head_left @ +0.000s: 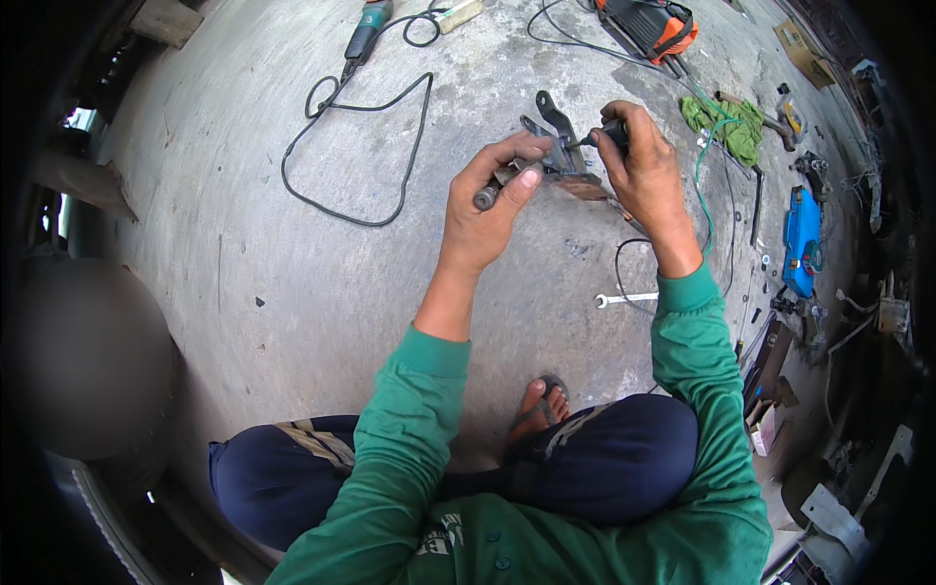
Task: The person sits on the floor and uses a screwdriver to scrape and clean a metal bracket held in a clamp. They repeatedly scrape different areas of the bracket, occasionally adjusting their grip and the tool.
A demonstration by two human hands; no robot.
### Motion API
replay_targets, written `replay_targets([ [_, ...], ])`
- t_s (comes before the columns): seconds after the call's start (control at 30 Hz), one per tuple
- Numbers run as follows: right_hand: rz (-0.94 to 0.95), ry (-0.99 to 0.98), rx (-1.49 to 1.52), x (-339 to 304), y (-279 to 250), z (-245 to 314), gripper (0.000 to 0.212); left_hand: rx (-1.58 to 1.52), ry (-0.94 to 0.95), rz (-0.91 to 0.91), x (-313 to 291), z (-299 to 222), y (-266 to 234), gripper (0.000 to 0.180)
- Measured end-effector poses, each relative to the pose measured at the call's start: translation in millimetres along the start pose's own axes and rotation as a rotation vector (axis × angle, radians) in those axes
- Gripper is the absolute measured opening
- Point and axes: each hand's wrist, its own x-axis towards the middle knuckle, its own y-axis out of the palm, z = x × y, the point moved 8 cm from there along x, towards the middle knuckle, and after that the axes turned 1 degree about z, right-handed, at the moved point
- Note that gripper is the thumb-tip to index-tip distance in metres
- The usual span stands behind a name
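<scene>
My left hand (492, 200) is closed round a metal bracket (556, 117), whose short round bar end (486, 198) pokes out beside my thumb. Upright arms with holes at their ends rise from the bracket, and a rusty brown plate (582, 186) forms its underside. In my right hand (645, 171) a dark tool (614, 132) is pinched between thumb and fingers. Its narrow tip points left and reaches the bracket's arms; my fingers hide most of its body, so its exact kind is unclear. Both hands are raised above the concrete floor.
An open-ended wrench (626, 298) lies below my right hand. Farther off are a teal angle grinder (366, 31) with a looped black cord, an orange and black machine (651, 27), and a green cloth (738, 129). A blue case (801, 239) and scattered parts line the right.
</scene>
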Motion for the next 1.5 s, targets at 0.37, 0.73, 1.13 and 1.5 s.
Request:
replay_targets([
  [0.37,-0.311,-0.158,0.176,6.7,-69.6,43.6,0.032,-0.093,-0.025,-0.037,-9.4,4.5,10.6,0.014],
  [0.73,-0.449,-0.228,0.165,8.1,-59.7,30.3,0.034,-0.007,-0.071,0.044,-2.1,0.2,8.1,0.027],
  [1.13,-0.214,-0.122,0.018,-2.1,-24.1,11.9,0.032,-0.019,-0.051,0.083,2.6,0.5,12.8,0.031],
  [1.5,-0.138,0.004,0.05,-19.0,-11.4,-17.1,0.034,-0.122,-0.098,0.0,-19.4,-8.3,32.1,0.033],
])
